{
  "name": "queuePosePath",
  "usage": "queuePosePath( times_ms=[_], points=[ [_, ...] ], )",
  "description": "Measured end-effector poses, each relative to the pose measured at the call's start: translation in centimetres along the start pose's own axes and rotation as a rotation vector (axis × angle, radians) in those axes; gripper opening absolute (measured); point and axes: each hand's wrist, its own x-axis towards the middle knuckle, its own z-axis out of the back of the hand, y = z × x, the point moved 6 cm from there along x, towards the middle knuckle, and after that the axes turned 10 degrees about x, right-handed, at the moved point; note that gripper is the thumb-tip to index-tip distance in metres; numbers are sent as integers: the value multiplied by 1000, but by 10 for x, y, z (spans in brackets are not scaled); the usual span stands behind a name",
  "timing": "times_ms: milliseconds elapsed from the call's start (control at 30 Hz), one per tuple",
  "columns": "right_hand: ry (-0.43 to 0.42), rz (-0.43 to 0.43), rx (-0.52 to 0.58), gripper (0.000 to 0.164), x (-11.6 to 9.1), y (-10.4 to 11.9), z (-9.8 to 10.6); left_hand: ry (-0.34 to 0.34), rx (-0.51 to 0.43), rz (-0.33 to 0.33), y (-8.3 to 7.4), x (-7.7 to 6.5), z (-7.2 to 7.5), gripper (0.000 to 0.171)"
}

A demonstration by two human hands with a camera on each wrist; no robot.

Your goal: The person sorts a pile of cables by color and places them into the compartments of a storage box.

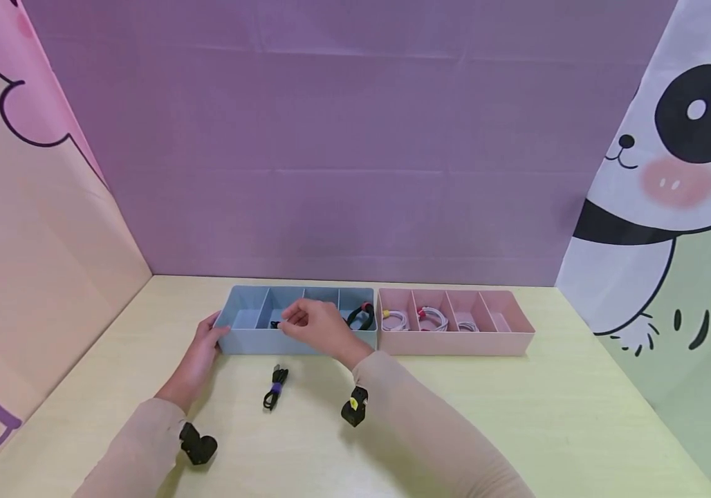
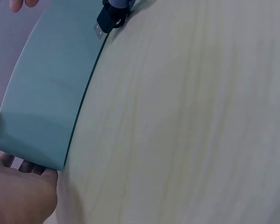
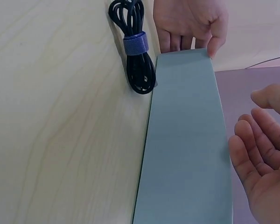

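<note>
A blue divided box (image 1: 293,342) stands on the table, its long side toward me. My left hand (image 1: 202,346) grips its left end, the thumb at the rim and the fingers against the end wall, as the left wrist view shows. Above the box, my right hand (image 1: 321,326) hovers with loosely bent fingers and a gap to the thumb; nothing shows between them in the right wrist view. Part of a small black item (image 1: 274,324) peeks out of the second compartment beside it. A black USB cable (image 3: 141,70), bundled with a purple strap, lies before the box.
In the blue box's rightmost compartment sits a coiled black cable (image 1: 364,315) with a red tie. A pink divided box (image 1: 455,344) adjoins on the right, with white coiled cables (image 1: 433,318) in several compartments. A purple backdrop (image 1: 355,173) rises behind the table.
</note>
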Motion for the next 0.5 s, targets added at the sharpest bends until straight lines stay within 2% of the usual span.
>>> queuePosePath(
  times_ms=[267,500],
  points=[
    [14,14,-15,13,-3,1,-3,0,-2,-4,0,1,0,65],
    [55,60,-82,8,-4,1,-9,1,-1,1,1,0,-1,65]
  ],
)
